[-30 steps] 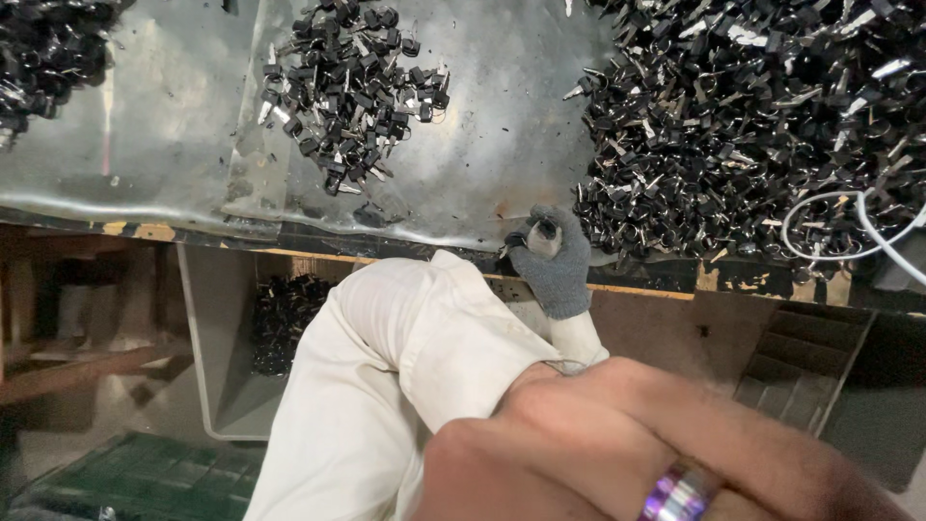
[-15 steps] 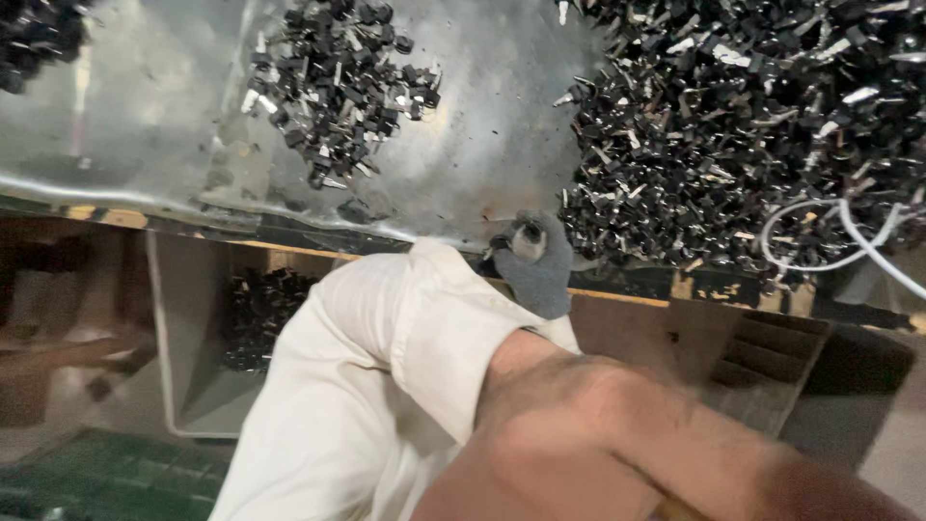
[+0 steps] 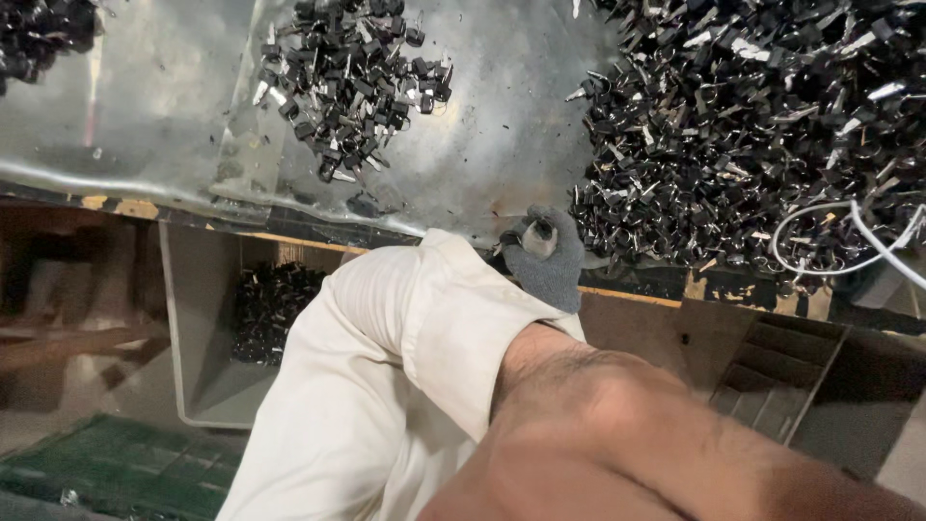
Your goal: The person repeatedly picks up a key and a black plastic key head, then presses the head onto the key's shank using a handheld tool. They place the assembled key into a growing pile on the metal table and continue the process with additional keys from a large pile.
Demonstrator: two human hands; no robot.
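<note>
Gloved left hand (image 3: pixel 545 259) at the table's (image 3: pixel 164 125) near edge, fingers pinched together on one small black part (image 3: pixel 536 232). Right hand (image 3: pixel 617 444) bare, blurred, up close, blocking the lower view; grip impossible to tell. Small pile of black parts (image 3: pixel 347 77) mid-table, big heap (image 3: pixel 752 125) toward the right edge, white cable (image 3: pixel 849 241) across it, bin (image 3: pixel 207 328) below the edge.

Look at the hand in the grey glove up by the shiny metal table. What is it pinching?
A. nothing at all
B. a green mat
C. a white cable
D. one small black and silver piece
D. The gloved hand at the edge of the metal table pinches one small black and silver piece between its fingertips, beside the big pile of like pieces.
</note>
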